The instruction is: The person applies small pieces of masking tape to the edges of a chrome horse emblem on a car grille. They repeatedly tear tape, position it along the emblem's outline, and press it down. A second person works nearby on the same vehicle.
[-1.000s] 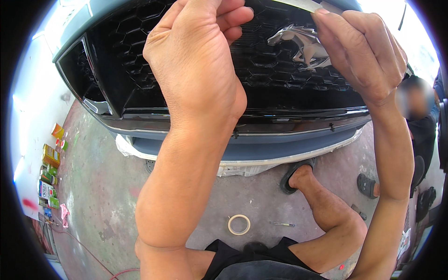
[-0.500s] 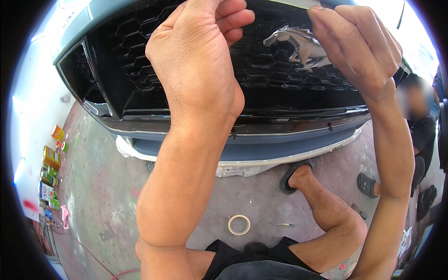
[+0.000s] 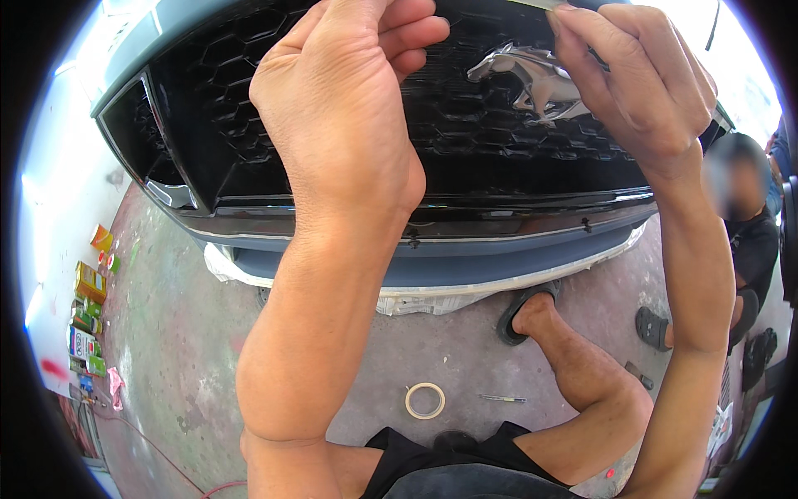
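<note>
At the upper edge of the view, both my arms reach up to the front of a car with a black honeycomb grille (image 3: 249, 133). My right hand (image 3: 644, 79) is closed, pinching the end of a pale strip of masking tape (image 3: 532, 3) between thumb and finger. My left hand (image 3: 341, 100) is turned with its wrist toward me, its visible fingers curled. Its thumb and fingertip pinch lies beyond the picture's edge, so what it holds is hidden. Between the hands, a silver horse emblem (image 3: 532, 83) sits on the grille, partly covered by my right hand.
On the floor lie a roll of masking tape (image 3: 426, 387) and a pen-like tool (image 3: 503, 398). Several cans (image 3: 83, 341) stand along the left wall, near a red hose (image 3: 150, 441). Paper masking (image 3: 424, 301) hangs under the bumper. Another person (image 3: 752, 241) crouches at the right.
My left hand and forearm have shifted slightly left. My right hand stays nearly in place, still pinching the strip. The person at the right has moved a little.
</note>
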The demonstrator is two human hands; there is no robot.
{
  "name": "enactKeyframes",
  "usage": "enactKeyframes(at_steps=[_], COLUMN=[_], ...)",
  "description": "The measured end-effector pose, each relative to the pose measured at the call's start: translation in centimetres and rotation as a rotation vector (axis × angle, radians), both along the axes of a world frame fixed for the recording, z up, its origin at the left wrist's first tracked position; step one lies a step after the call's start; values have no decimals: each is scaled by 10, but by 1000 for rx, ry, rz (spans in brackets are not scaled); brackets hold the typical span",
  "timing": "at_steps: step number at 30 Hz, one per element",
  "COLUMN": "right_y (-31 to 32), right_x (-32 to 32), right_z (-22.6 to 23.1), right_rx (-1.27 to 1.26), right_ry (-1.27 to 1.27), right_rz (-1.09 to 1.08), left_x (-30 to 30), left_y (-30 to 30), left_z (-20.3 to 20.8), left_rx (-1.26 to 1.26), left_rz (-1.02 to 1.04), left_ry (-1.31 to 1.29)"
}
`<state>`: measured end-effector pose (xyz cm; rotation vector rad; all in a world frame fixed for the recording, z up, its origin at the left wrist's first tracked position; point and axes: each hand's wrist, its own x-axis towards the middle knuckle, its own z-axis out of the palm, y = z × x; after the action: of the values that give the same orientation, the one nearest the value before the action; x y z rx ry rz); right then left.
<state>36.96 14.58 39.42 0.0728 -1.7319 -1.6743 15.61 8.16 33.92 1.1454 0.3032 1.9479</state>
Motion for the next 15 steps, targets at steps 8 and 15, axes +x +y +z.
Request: enactKeyframes(at_steps=[8, 15], right_y=[-10, -8], right_x=[3, 1], right_z=[-6, -6], right_rx=[-84, -77], right_ry=[58, 69], right_rz=[-66, -61], left_x=[0, -1], left_y=[2, 2], left_z=[1, 0], left_rx=[2, -6], left_rz=[-17, -21], left_ry=[1, 10])
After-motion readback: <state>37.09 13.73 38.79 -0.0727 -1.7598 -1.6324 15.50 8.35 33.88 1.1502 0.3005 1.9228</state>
